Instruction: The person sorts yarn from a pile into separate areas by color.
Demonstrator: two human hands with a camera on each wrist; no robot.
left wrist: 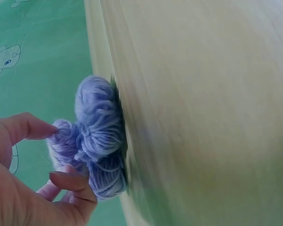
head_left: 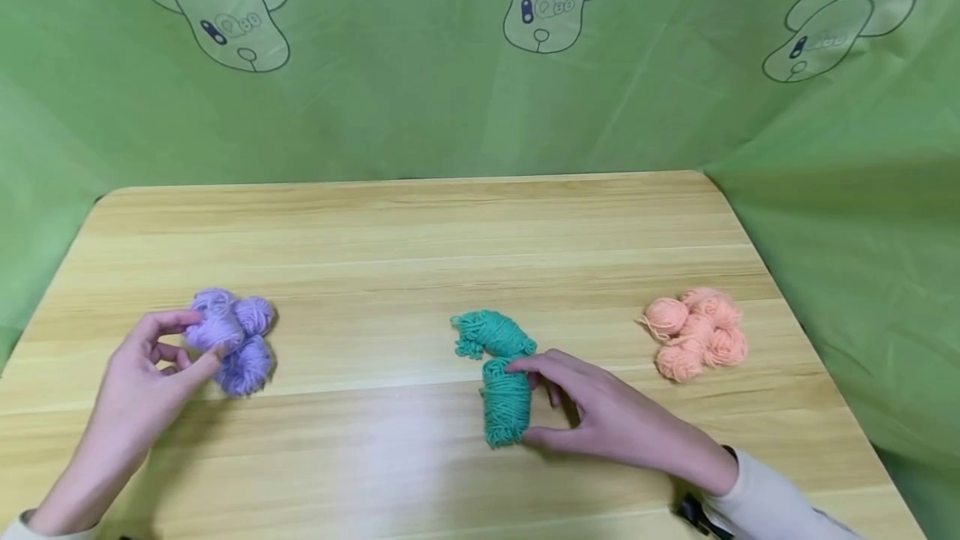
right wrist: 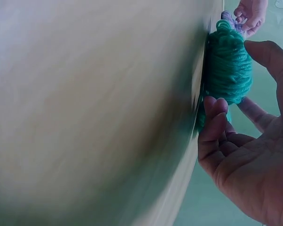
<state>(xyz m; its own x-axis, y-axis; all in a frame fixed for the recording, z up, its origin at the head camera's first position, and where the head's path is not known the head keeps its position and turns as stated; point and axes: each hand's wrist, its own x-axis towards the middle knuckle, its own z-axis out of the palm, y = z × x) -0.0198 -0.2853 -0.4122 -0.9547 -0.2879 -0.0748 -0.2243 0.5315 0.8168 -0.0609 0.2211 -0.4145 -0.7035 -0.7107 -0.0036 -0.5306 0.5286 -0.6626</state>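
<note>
My left hand (head_left: 142, 382) pinches a purple yarn ball (head_left: 215, 329) between thumb and index finger. This ball sits atop a cluster of other purple yarn balls (head_left: 245, 367). In the left wrist view the pinched purple ball (left wrist: 64, 141) lies against the rest of the pile. My right hand (head_left: 600, 411) spans a green yarn skein (head_left: 506, 407), index finger at its far end and thumb at its near end. The right wrist view shows this green skein (right wrist: 228, 66) between thumb and index finger, the other fingers curled beside it. Just beyond lies a second green skein (head_left: 495, 333).
A cluster of peach yarn balls (head_left: 697, 332) lies at the right of the wooden table (head_left: 360, 248). A green cloth (head_left: 390, 107) printed with cartoon animal heads hangs behind the table and along its sides. A dark object (head_left: 697, 515) sits below the right wrist.
</note>
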